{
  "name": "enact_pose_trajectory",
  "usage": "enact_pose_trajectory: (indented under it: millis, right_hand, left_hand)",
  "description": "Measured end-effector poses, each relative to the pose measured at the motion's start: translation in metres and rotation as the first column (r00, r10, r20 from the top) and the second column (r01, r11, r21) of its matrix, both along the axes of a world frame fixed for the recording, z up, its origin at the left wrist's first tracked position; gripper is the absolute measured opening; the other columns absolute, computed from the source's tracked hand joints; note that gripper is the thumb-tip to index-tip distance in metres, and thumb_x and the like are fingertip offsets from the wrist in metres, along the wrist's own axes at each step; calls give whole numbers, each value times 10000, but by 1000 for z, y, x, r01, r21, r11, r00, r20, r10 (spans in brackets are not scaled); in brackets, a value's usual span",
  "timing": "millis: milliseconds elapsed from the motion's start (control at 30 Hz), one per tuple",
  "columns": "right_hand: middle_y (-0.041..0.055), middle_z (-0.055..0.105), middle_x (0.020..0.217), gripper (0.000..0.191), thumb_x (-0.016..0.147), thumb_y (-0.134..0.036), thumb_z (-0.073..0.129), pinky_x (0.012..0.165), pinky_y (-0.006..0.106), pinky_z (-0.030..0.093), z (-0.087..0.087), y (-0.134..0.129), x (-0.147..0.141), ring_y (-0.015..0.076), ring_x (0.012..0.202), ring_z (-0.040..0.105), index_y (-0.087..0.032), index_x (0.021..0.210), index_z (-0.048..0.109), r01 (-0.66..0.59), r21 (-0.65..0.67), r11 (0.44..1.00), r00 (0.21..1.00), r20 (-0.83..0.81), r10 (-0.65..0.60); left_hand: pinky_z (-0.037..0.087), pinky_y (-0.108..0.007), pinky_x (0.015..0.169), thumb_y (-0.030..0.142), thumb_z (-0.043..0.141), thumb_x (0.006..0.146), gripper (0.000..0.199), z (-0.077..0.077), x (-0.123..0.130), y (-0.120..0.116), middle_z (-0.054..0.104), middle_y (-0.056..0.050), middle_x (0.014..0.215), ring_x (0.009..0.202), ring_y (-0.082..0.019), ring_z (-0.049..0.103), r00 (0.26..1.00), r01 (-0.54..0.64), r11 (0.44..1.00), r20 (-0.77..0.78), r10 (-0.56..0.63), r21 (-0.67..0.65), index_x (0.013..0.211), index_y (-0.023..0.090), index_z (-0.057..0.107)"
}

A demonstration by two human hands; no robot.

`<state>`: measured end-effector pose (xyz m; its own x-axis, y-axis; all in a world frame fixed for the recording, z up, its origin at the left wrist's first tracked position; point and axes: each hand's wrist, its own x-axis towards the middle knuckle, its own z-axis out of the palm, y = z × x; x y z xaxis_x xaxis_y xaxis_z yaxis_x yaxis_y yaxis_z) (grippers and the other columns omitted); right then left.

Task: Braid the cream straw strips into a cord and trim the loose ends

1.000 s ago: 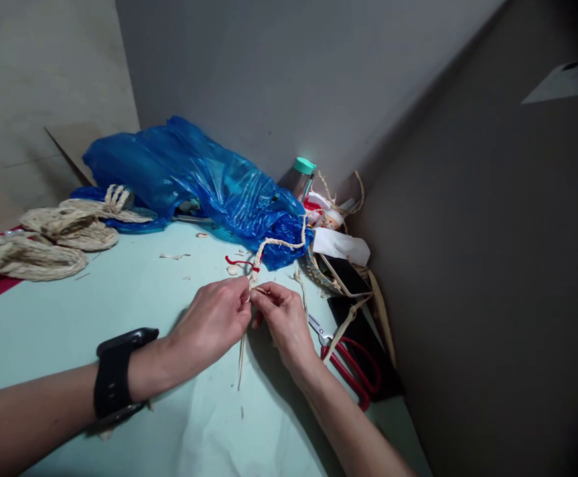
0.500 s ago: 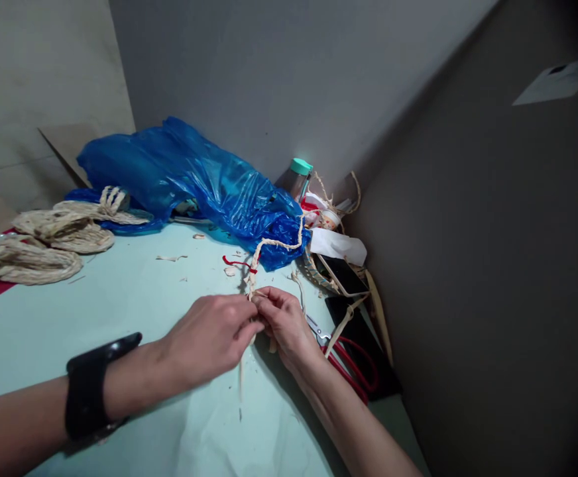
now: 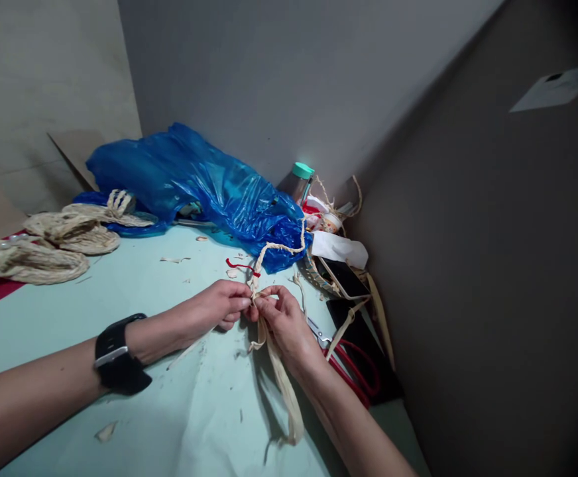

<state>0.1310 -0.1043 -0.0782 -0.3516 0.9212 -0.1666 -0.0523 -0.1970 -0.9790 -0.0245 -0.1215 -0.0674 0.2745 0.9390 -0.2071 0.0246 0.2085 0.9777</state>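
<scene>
A pale braided cord (image 3: 272,248) runs from the blue plastic bag down to my hands, with a thin red tie (image 3: 243,266) around it. My left hand (image 3: 224,305), a black watch on its wrist, pinches the left side of the cord's lower end; a thin strand trails below it. My right hand (image 3: 286,324) pinches the same end from the right, fingertips nearly touching the left ones. Loose flat fibre strips (image 3: 282,384) hang from between the hands onto the pale green tabletop. The exact crossing of strands is hidden by my fingers.
The blue plastic bag (image 3: 194,179) lies at the back against the wall. Woven fibre slippers (image 3: 35,258) rest at left. Red-handled scissors (image 3: 353,371), a phone (image 3: 346,277) and a green-capped bottle (image 3: 301,175) stand or lie at right. Fibre scraps (image 3: 106,432) are scattered about.
My left hand has turned and drawn its fingers up beside the cord, its wrist shifting right. The loose fibre strips now hang in view between the hands. My right hand stays nearly in place.
</scene>
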Motion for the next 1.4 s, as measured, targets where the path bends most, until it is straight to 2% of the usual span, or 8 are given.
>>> enact_pose_trajectory:
  millis: [533, 767, 867, 967, 1067, 1200, 1300, 1400]
  right_hand:
    - [-13, 647, 713, 243, 907, -195, 486, 652, 281, 415, 16, -6, 8, 184, 676, 597, -192, 1132, 396, -223, 274, 936, 910, 403, 99]
    - [75, 655, 683, 165, 912, -116, 427, 540, 306, 218, 36, -23, 13, 243, 583, 597, -139, 1075, 446, -444, 437, 782, 411, 875, -256]
    - [77, 673, 685, 222, 864, -77, 465, 497, 315, 175, 38, -33, 6, 250, 533, 619, -144, 1075, 448, -555, 383, 738, 275, 922, -272]
    - [98, 703, 746, 393, 804, -18, 484, 472, 315, 171, 34, -41, -6, 263, 541, 654, -115, 1181, 432, -719, 328, 613, 212, 943, -256]
    - [131, 710, 800, 373, 806, 18, 436, 481, 319, 192, 27, -44, -13, 276, 601, 683, -114, 1154, 458, -806, 349, 478, 244, 932, -269]
    - [110, 709, 757, 298, 817, -10, 436, 486, 324, 220, 25, -42, -11, 276, 595, 674, -134, 1082, 488, -820, 352, 452, 271, 933, -235]
    - [71, 711, 753, 176, 909, -190, 484, 508, 315, 290, 34, -37, -2, 240, 583, 654, -158, 1082, 486, -681, 464, 566, 426, 880, -209]
    - [54, 706, 782, 186, 964, -377, 483, 626, 318, 394, 42, -24, 10, 228, 678, 660, -200, 1015, 506, -289, 610, 738, 630, 701, -333]
  left_hand:
    - [147, -261, 431, 275, 598, 756, 237, -3, 5, 0, 431, 63, 441, 420, -78, 261, 981, -173, 985, -84, 174, 18, 542, 174, 589]
    - [150, -266, 451, 291, 612, 754, 279, 0, 8, -3, 362, 89, 441, 435, -80, 255, 965, -249, 968, -83, 250, 23, 519, 197, 494]
    - [146, -270, 462, 261, 593, 742, 263, 4, 8, -5, 375, 85, 449, 444, -79, 242, 970, -239, 971, -40, 240, 24, 503, 187, 511]
    - [186, -263, 477, 261, 587, 731, 248, 6, 7, -6, 407, 73, 470, 467, -87, 284, 977, -211, 977, 18, 211, 13, 504, 181, 527]
    - [237, -261, 494, 301, 602, 751, 223, 4, 5, -6, 514, 40, 513, 485, -103, 367, 984, -165, 986, 57, 166, -31, 585, 156, 632]
    - [261, -256, 507, 282, 654, 723, 156, 0, 1, -5, 596, 14, 586, 515, -112, 425, 987, -124, 990, 90, 130, -70, 675, 142, 701]
    - [223, -243, 488, 254, 675, 707, 121, -2, -1, -3, 601, 18, 614, 497, -89, 391, 987, -106, 991, 115, 116, -84, 709, 138, 710]
    - [218, -234, 480, 280, 682, 743, 162, -3, -3, -3, 602, 25, 631, 477, -70, 359, 985, -87, 993, 142, 98, -83, 799, 136, 732]
